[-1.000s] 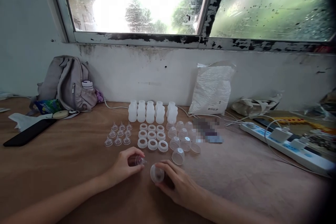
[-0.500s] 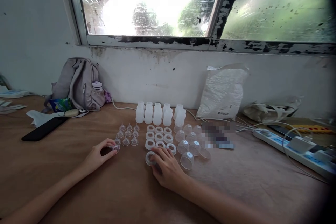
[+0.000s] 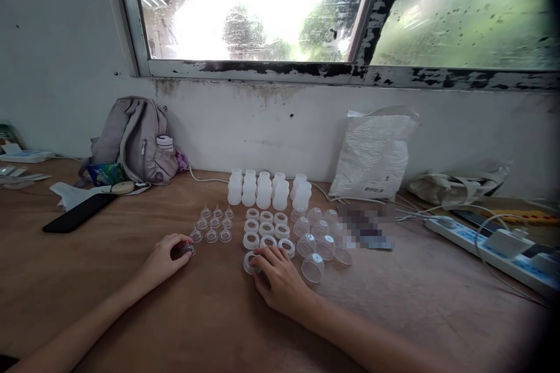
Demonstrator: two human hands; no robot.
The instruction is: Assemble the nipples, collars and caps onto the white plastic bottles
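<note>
On the brown table (image 3: 184, 320) lie small bottle parts in groups. My left hand (image 3: 164, 256) is closed on a clear teat (image 3: 188, 249), set down at the front of several clear teats (image 3: 213, 224). My right hand (image 3: 280, 280) rests on the table with its fingers on a white ring (image 3: 249, 262), just in front of the rows of white rings (image 3: 266, 227). Behind these stand several white bottles (image 3: 266, 189). To the right of the rings are several clear caps (image 3: 317, 239), one cap (image 3: 312, 268) lying beside my right hand.
A grey backpack (image 3: 131, 140) leans on the wall at the back left, with a black phone (image 3: 79, 213) in front of it. A white bag (image 3: 371, 154) stands at the back right. A power strip (image 3: 490, 247) with cables lies at the right.
Both hands have moved apart and away from me: the left hand carried the teat to the teat group, the right hand brought the ring down in front of the ring rows.
</note>
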